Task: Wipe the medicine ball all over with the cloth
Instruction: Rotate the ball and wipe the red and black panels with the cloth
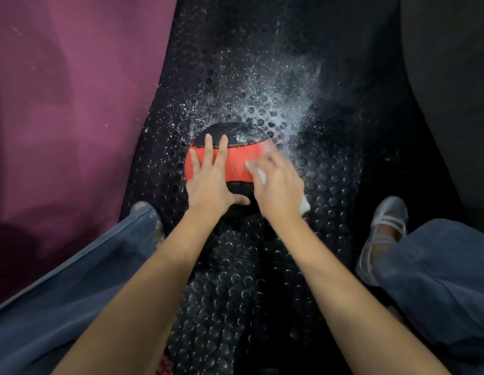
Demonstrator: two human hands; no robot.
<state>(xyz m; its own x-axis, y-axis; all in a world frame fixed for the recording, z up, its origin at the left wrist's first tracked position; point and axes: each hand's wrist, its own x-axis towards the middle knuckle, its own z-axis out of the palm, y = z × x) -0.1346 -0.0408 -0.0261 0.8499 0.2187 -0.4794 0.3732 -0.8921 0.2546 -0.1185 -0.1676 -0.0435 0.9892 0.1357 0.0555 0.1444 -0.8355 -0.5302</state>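
**A:** Which step is going on here?

**B:** The wiping itself, I'd say. The medicine ball [221,161] is sitting on the studded black floor mat [330,185], between the person's feet, and the right hand [278,185] is blurring across the ball's right side with the white cloth [259,174] under it.

**A:** Is that hand gripping the cloth or just pressing it?

**B:** The fingers are looking curled over it, with a strip of cloth showing by the fingers and a corner poking out near the wrist. The blur is making the exact grip hard to read, but I'm judging it as holding the cloth against the ball.

**A:** And the left hand [211,182]?

**B:** It's lying flat on the ball's top, fingers straight and spread across the red band, thumb reaching out over the near black panel. It's steadying, not grasping. Both forearms are reaching down and forward from the bottom of the view.

**A:** How far along is the job?

**B:** Hard to say. White droplets or powder are speckling the far black panel and fanning out over the mat beyond it, so that far side probably needs attention. The underside is hidden.

**A:** So what is the next move calling for?

**B:** Likely carrying the cloth up to the speckled far panel, then rolling the ball with the steadying hand to expose the underside.
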